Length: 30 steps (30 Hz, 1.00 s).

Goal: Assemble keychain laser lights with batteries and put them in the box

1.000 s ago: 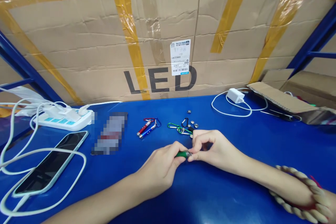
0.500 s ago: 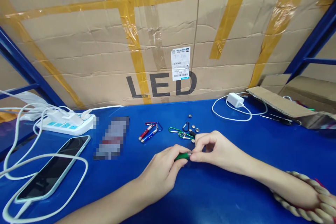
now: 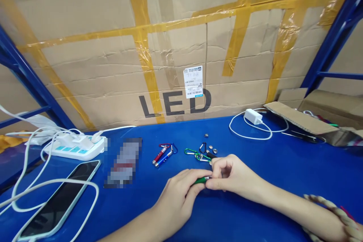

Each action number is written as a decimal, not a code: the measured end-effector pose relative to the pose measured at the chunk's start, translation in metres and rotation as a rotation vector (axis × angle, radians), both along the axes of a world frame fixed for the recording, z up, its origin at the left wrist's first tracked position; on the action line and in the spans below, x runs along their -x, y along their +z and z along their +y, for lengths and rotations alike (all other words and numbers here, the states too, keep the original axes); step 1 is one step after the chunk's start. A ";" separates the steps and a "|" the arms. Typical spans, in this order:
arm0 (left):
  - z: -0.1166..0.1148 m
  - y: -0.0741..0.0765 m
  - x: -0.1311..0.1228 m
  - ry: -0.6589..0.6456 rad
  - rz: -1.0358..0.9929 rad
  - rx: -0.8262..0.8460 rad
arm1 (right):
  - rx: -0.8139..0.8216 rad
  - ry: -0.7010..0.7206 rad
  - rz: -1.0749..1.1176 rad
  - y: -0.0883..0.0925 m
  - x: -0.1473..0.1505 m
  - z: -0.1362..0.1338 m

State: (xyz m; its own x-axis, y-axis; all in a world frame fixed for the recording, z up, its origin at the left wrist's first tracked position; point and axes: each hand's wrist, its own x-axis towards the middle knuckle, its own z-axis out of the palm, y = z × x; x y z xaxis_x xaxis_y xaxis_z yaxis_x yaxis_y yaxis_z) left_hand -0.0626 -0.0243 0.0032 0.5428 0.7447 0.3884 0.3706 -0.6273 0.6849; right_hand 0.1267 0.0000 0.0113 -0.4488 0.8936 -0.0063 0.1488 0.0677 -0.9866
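Gripping a slim, shiny green cylinder (image 3: 201, 180) with a silvery end over the blue tabletop (image 3: 227, 223): left hand (image 3: 178, 193) clamped round its barrel, right hand (image 3: 234, 176) pinched at the silvery end (tip hidden by fingers). Probably light, stiff, slick — metal, judging by sheen — best held mid-barrel.

- A blue worktop (image 3: 249, 221)
- On it: phone (image 3: 58, 203), white plug strip (image 3: 68, 150)
- Red tube (image 3: 159, 155) beside blue tube (image 3: 164, 159)
- Green clips (image 3: 190, 154) near round silver bits (image 3: 214, 151)
- White charger (image 3: 253, 116)
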 end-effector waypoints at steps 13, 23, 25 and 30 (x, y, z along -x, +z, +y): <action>0.001 0.002 -0.004 0.131 0.010 0.145 | -0.260 -0.187 -0.050 -0.003 0.004 -0.004; 0.002 0.001 -0.003 0.085 0.007 0.161 | -0.354 -0.128 0.056 -0.007 -0.001 -0.001; 0.002 0.000 -0.003 0.056 -0.008 0.164 | -0.328 -0.097 0.054 -0.005 -0.001 -0.001; 0.000 -0.001 0.000 0.013 -0.014 0.162 | -0.349 -0.016 0.038 -0.002 -0.003 -0.001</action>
